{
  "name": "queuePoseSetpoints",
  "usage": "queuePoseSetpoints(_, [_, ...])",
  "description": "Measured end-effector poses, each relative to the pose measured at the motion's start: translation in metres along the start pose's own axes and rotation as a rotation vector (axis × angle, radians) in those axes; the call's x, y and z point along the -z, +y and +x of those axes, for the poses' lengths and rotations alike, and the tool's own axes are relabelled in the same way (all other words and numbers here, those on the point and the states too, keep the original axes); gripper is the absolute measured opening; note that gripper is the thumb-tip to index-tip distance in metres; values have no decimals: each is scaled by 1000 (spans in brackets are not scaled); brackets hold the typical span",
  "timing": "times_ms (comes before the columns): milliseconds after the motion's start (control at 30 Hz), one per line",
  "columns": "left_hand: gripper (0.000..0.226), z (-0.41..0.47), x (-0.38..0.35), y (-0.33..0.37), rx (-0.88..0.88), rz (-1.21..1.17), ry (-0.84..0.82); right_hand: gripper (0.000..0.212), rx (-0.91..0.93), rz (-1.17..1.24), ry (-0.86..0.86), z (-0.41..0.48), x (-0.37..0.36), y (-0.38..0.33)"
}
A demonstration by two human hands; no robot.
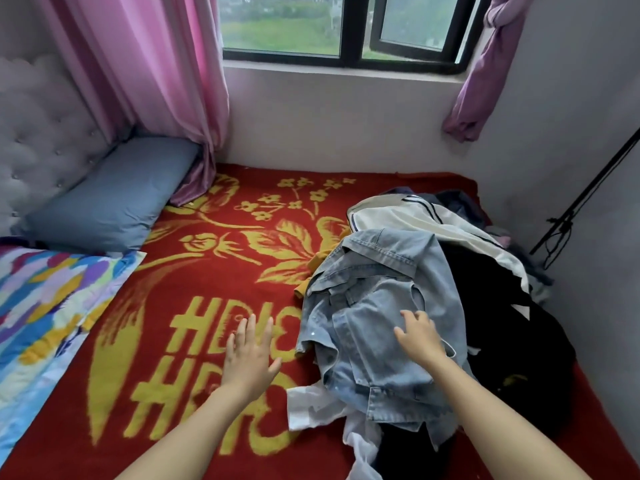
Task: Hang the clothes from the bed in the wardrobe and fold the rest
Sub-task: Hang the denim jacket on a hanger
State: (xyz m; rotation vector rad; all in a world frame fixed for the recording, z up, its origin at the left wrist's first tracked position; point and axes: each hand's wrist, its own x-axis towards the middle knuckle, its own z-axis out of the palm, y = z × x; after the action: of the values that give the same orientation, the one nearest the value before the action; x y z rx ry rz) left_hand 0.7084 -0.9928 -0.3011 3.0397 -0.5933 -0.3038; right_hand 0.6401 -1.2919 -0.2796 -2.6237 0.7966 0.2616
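Observation:
A heap of clothes lies on the right side of the bed. On top is a light blue denim jacket (pixel 377 306). Behind it lies a cream garment with dark stripes (pixel 408 216), and to its right black clothing (pixel 491 306). A white garment (pixel 311 407) and a bit of mustard fabric (pixel 318 261) stick out from under the jacket. My right hand (pixel 419 336) rests on the denim jacket with fingers spread, not gripping. My left hand (pixel 251 351) hovers flat and open over the red blanket (pixel 207 271), left of the heap.
A blue-grey pillow (pixel 114 195) and a colourful folded quilt (pixel 45 306) lie at the left by the tufted headboard (pixel 38 133). Pink curtains (pixel 156 74) hang beside the window (pixel 346 29). A black stand (pixel 585 199) leans in the right corner.

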Motion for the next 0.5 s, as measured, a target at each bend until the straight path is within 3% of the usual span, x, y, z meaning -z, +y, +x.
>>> queuePoseSetpoints(500, [75,152,21,59,-78,100,22,59,-61,-176,87,154,43,44])
